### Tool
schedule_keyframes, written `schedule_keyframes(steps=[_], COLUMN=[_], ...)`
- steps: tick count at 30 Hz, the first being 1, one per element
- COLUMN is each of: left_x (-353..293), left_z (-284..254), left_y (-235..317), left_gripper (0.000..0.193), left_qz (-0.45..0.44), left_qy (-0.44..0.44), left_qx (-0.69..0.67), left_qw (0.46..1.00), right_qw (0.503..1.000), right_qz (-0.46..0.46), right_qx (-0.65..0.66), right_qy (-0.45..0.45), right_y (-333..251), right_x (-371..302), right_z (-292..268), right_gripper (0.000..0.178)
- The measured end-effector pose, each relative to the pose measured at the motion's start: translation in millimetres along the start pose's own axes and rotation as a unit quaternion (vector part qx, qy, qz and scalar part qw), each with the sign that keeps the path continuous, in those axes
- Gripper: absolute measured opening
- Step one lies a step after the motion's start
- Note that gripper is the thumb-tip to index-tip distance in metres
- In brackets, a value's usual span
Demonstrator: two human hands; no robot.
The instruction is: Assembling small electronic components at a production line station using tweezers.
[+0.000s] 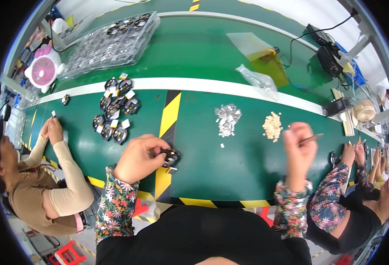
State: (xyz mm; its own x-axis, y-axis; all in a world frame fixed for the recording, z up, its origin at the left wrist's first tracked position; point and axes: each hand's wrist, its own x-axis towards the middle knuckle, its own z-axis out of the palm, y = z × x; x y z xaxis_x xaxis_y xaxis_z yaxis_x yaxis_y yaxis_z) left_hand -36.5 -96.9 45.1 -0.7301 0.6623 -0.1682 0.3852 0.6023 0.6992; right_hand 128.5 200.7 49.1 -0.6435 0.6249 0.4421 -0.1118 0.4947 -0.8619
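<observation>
My left hand (142, 157) pinches a small round black part (171, 158) with metal bits in it, over the yellow-and-black tape strip on the green table. My right hand (299, 150) is raised to the right of a pile of small cream pieces (272, 126), its fingers closed on slim tweezers (311, 139). Whether the tweezer tip holds anything is too small to tell. Between the hands, farther back, lies a heap of small silvery-white pieces (228, 119), with a single white piece (222, 145) just in front of it.
Several black round parts with white tabs (115, 108) cluster at left. Behind them sits a stack of clear trays (110, 44). A pink-and-white fan (43, 70) stands far left. Clear bags (258, 81) lie beyond the white rail. Co-workers (48, 185) sit on both sides.
</observation>
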Motion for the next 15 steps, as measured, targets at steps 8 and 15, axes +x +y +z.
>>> schedule_keyframes(steps=[8, 15], left_x=[49, 50], left_z=[56, 78], left_y=[51, 47], left_gripper=[0.015, 0.024], left_qz=[0.022, 0.03], left_qy=[-0.079, -0.094], left_qx=[-0.392, -0.446], left_qw=[0.917, 0.89], right_qw=[0.969, 0.97], right_qz=[-0.133, -0.106], right_qx=[-0.07, -0.129], right_qy=[-0.197, -0.178], right_y=[-31, -14], right_x=[-16, -22], right_z=[71, 77], right_gripper=[0.029, 0.024])
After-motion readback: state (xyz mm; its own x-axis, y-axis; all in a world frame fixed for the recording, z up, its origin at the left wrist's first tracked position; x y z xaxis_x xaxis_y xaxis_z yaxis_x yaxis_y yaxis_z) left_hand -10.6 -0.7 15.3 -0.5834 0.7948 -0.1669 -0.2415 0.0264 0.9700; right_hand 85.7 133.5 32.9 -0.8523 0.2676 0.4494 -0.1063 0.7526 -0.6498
